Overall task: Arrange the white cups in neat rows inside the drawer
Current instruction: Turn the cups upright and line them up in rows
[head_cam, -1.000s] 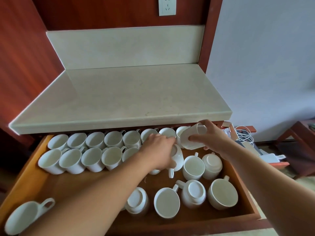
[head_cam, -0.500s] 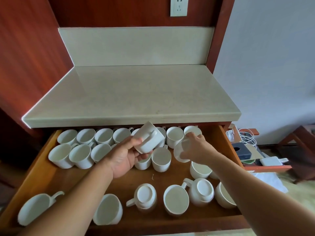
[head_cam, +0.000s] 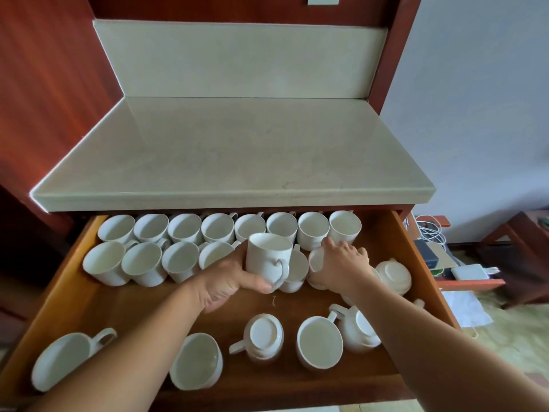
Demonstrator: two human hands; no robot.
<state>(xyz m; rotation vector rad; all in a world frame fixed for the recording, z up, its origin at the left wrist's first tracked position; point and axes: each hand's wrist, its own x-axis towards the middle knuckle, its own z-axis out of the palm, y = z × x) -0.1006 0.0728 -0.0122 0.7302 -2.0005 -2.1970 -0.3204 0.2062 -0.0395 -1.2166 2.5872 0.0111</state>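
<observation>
White cups (head_cam: 282, 226) fill an open wooden drawer (head_cam: 416, 257) under a pale stone worktop (head_cam: 237, 150). Beyond both grips, a back row (head_cam: 184, 227) of 8 upright cups spans the drawer. Just left of the left grip, 4 more begin a second row (head_cam: 142, 263).

The left grip (head_cam: 228, 281) is closed around 1 upright held cup (head_cam: 267, 257), thumb by its handle, at the end of that second row. Just right of it, the right grip (head_cam: 341, 266) lies over a tilted cup (head_cam: 315, 260) and hides most of it. Whether its fingers clasp that cup or only rest on it cannot be told.

Nearer the person than the grips, loose cups (head_cam: 319, 341) sit scattered, some upside down, others tipped over.

The step in hand appears to be extending the second row. Next, the held cup probably needs lowering upright into that row, handle turned to match.
</observation>
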